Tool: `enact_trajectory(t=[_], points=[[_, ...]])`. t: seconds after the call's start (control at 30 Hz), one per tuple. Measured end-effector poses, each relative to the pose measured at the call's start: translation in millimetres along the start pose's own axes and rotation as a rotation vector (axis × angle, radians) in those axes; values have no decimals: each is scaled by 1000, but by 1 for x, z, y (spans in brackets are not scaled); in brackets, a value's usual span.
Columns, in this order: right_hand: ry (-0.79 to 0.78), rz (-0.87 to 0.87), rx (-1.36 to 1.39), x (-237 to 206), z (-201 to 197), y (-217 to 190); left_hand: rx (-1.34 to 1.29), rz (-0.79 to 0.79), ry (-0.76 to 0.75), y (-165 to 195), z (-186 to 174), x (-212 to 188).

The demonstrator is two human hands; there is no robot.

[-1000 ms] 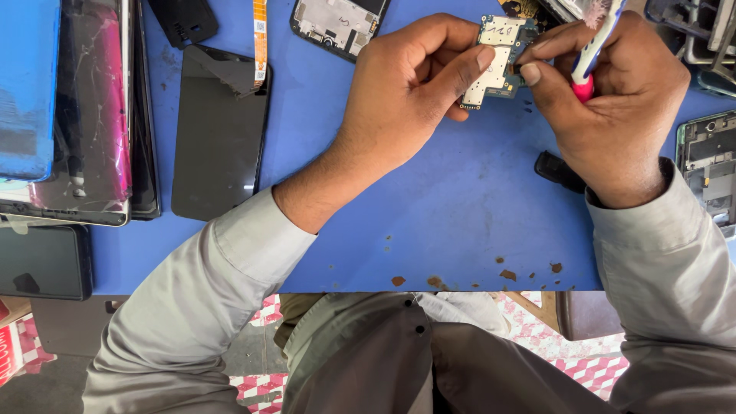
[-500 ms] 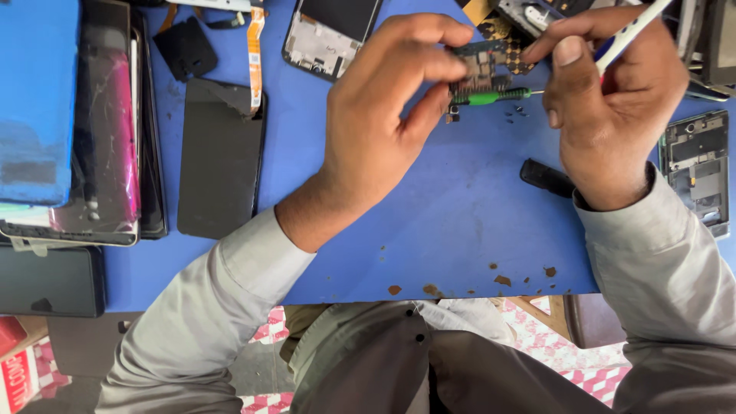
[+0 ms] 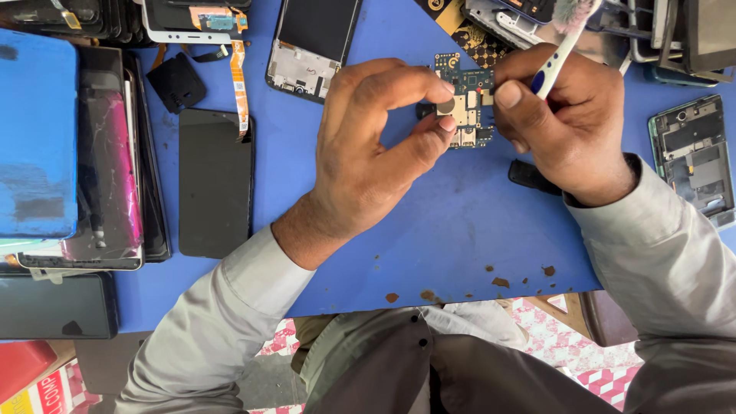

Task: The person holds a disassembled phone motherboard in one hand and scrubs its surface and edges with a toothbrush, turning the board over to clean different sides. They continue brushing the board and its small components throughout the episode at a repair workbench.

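left hand [image 3: 376, 161] pinches small circuit board [image 3: 465, 103] by its edge, thumb and forefinger closed on it, held just above blue tabletop [image 3: 429, 238]. right hand [image 3: 571, 126] closed around white-blue brush [image 3: 558, 54], thumb at board. board looks light, stiff, fragile; best gripped by edges, off the components.

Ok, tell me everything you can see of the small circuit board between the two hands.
The circuit board is small, dark blue-green and irregular in outline, studded with silvery metal shields, tiny chips and gold-coloured contacts. It is bare, out of any phone, and held just above the blue table, face up to the camera. The left hand pinches its left edge between thumb and forefinger; the right hand, which holds a white and blue brush, touches its right edge.
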State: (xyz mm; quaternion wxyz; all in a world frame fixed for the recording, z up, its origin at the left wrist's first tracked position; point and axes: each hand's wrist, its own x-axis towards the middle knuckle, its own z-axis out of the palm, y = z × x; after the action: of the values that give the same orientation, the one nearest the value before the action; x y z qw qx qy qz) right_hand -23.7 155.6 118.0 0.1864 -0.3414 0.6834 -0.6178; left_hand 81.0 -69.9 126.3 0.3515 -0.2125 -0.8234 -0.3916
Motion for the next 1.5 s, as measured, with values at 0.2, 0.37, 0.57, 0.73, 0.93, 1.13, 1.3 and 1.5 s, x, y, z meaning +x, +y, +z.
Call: enact_trajectory(t=[0.2, 0.37, 0.57, 0.73, 0.93, 1.13, 1.3, 1.5], points=[[-4, 6, 13, 2, 0, -4, 57, 10, -3, -1, 0, -1], [99, -22, -115, 6, 7, -11, -29, -118, 39, -3, 5, -1], [145, -81, -234, 6, 6, -11, -364, -481, 151, -8, 20, -10], [40, -153, -297, 3, 2, -4, -792, -616, 176, -20, 29, -21], [87, 38, -340, 5, 3, -7, -948, -620, 139, -20, 30, -26], [85, 85, -220, 8, 6, -11, -788, -616, 105, -15, 29, -20], [48, 73, -202, 9, 6, -12, -715, -622, 98, -10, 28, -15], [64, 128, -168, 10, 6, -12, -687, -636, 100, -7, 28, -10]])
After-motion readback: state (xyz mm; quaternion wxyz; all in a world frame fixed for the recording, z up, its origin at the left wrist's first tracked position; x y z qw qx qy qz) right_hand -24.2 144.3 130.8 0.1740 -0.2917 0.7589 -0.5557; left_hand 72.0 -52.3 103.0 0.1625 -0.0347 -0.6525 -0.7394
